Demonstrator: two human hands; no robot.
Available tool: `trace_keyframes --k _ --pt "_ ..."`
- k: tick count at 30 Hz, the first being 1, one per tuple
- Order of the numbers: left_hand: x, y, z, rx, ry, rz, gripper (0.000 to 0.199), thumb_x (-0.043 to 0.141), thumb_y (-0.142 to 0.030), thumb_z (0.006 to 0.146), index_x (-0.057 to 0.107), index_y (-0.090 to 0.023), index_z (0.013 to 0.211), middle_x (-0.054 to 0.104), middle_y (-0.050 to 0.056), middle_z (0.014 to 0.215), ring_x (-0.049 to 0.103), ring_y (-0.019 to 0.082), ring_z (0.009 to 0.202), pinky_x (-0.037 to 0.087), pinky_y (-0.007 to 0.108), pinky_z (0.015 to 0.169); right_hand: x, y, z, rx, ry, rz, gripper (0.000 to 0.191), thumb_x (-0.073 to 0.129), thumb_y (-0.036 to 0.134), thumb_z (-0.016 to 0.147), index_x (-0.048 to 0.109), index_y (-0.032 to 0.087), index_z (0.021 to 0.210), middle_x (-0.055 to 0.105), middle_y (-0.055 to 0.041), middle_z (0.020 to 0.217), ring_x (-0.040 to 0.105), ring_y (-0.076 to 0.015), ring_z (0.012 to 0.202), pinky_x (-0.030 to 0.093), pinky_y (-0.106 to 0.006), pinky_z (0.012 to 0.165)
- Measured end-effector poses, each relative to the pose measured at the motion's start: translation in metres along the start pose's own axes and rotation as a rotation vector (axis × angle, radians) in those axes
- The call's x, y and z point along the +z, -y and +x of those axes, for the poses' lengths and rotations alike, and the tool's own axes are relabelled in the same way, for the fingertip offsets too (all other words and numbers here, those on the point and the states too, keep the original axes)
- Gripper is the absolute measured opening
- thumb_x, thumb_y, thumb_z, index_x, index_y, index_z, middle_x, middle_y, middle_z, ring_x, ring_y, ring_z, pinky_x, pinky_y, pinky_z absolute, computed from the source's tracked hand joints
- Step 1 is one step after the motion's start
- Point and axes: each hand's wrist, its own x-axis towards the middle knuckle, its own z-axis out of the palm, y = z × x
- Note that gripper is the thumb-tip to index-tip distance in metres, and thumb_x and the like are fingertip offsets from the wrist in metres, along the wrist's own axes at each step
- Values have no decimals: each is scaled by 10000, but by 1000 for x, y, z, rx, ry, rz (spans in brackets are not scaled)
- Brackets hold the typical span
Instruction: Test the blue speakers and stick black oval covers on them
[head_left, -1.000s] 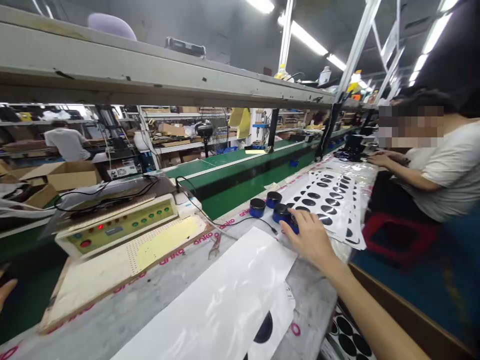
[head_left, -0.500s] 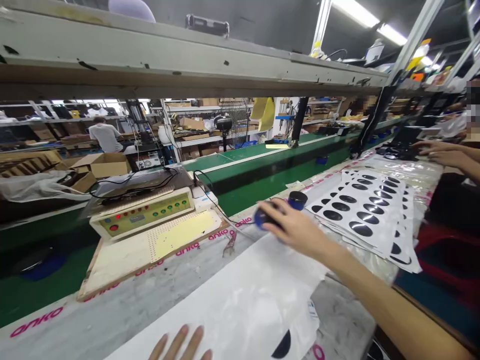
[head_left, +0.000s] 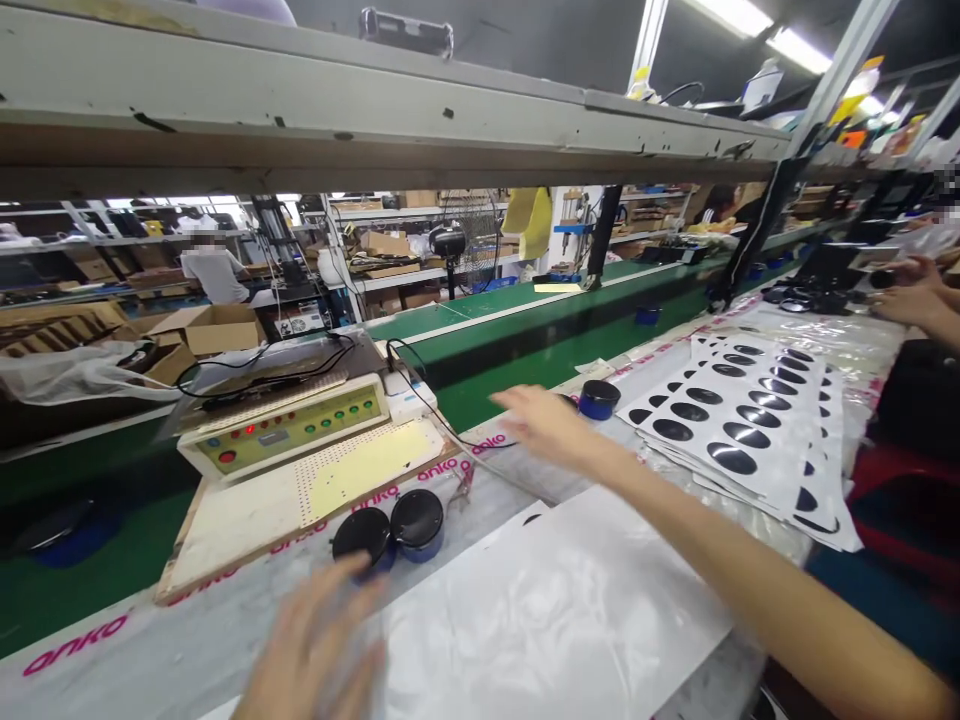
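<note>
Two black-topped blue pots (head_left: 418, 520) now stand side by side before the board (head_left: 240, 525), where bare plastic showed half a second ago, and the white sheet (head_left: 555, 620) has shifted too; so those pots sit within my left side's reach. My left hand (head_left: 311, 640) is blurred, fingers loosely spread at the nearer pot (whether they touch it, I can't tell). My right hand (head_left: 551, 425) is well apart from it, fingers stretched out with nothing visible in them, beside another blue pot (head_left: 600, 402). A pale cable (head_left: 504, 473) runs between that hand and the sheet, and my forearm crosses over the sheet's edge. Sheets of black ovals (head_left: 720, 420) lie to the right, near a co-worker's hand (head_left: 911, 290).
</note>
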Motion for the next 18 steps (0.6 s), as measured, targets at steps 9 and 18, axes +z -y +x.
trace_keyframes --k 9,18 --pt "-8 28 58 -385 365 -310 605 615 -322 826 373 -210 1370 519 116 1388 490 287 1290 365 491 1097 4 -86 -82 570 127 -148 318 577 419 914 599 157 735 612 12 715 581 -120 652 495 -302 671" --pt "-61 0 42 -865 -30 -799 664 811 -403 640 441 -251 1171 588 93 1276 559 302 1204 432 455 1041 -34 -39 -70 572 -482 50 148 619 338 810 619 197 856 658 -63 794 605 -221 699 474 -400 724"
